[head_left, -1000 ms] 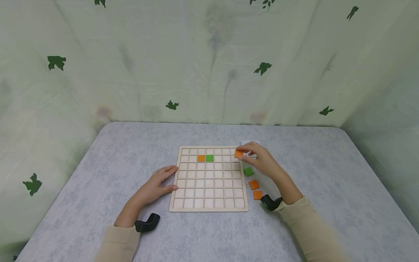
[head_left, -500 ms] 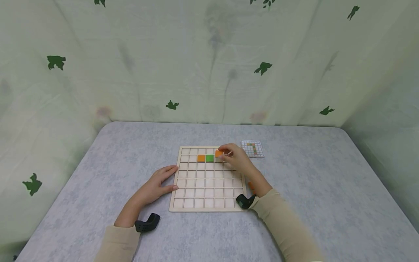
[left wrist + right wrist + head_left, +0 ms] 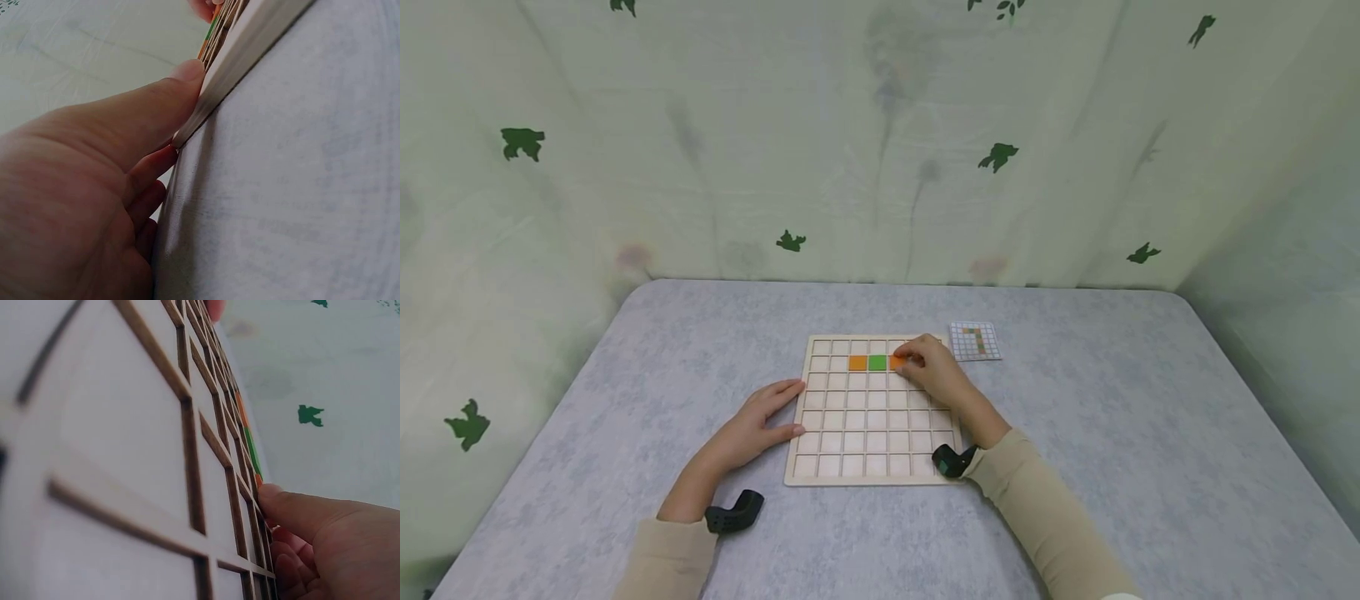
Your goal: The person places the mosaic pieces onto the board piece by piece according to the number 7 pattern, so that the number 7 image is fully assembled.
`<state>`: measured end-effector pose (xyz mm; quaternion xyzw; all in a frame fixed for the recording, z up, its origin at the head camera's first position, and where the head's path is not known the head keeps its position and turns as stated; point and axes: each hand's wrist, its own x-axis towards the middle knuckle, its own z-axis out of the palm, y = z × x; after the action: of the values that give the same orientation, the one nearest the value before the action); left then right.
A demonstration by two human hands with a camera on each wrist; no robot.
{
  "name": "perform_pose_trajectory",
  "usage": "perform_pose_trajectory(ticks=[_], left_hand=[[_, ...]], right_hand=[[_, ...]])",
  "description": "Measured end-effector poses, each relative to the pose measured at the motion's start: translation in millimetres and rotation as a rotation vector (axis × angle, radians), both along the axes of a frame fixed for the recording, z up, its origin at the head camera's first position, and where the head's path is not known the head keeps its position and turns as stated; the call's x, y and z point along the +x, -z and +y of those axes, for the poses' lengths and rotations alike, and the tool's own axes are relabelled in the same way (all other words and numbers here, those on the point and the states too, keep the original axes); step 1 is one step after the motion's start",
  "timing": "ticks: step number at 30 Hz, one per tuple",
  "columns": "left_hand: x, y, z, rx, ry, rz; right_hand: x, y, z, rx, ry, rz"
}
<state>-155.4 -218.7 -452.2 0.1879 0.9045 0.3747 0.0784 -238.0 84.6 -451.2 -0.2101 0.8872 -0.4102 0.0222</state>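
A pale wooden grid board (image 3: 876, 485) lies flat on the table. In its second row from the far side, an orange tile (image 3: 857, 363) and a green tile (image 3: 877, 363) sit side by side. Just right of the green one is another orange tile (image 3: 895, 362), level with them; my right hand (image 3: 935, 368) holds it by thumb and finger, partly covering it. In the right wrist view the thumb tip (image 3: 270, 490) meets that tile's edge. My left hand (image 3: 758, 425) rests against the board's left edge, thumb (image 3: 186, 72) and fingers extended.
A small printed pattern card (image 3: 976, 341) lies beyond the board's right corner. My right forearm passes over the board's right side and hides the table there. A black wrist camera (image 3: 735, 512) sits at my left wrist, another (image 3: 952, 460) at my right.
My right hand has carried the orange tile leftward from the board's right edge and lowered it into the cell beside the green tile. My left hand has kept its place.
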Motion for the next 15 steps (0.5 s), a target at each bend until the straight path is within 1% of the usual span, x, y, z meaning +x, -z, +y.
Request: perform_pose_trajectory(ticks=[9, 13, 15], left_hand=[[0.3, -2.1, -1.3, 0.004, 0.008, 0.001], [0.3, -2.9, -0.4, 0.004, 0.008, -0.001], [0.3, -2.8, 0.4, 0.006, 0.010, -0.004]], right_hand=[[1.4, -3.4, -3.9, 0.026, 0.008, -0.033], [1.8, -6.0, -3.2, 0.021, 0.004, -0.055], [2.0, -8.3, -1.1, 0.002, 0.003, -0.076]])
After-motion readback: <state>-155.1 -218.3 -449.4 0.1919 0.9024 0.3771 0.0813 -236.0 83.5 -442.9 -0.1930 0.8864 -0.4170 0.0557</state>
